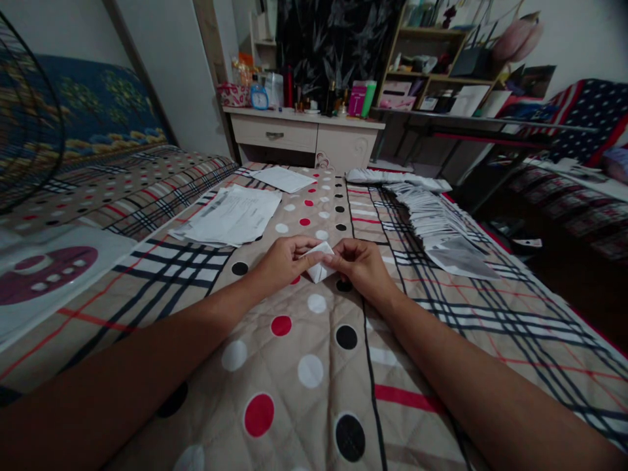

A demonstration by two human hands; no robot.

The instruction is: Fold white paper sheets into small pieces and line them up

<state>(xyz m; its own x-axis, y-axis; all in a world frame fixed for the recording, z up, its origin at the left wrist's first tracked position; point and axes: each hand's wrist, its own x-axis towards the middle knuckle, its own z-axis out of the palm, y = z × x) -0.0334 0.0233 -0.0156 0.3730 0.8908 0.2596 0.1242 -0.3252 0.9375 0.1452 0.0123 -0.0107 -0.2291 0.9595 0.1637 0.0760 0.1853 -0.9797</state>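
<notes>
A small folded white paper [320, 268] is held between both hands, just above the dotted bedspread [304, 405]. My left hand [289, 260] pinches its left and upper side, the thumb lying across the front. My right hand [360, 265] grips the right edge between thumb and fingers, and the two thumbs nearly meet. Loose white sheets [240, 212] lie in a pile beyond my left hand, with another sheet [283, 178] farther back. To the right, a long row of folded papers [432, 219] overlaps on the bedspread.
A white dresser [294, 134] with bottles and boxes stands beyond the bed. At the far left is a dark wire guard [61, 118]. A white plastic item with a purple print [112, 245] lies at the left. Shelves [432, 78] and a metal-framed table are at the back right.
</notes>
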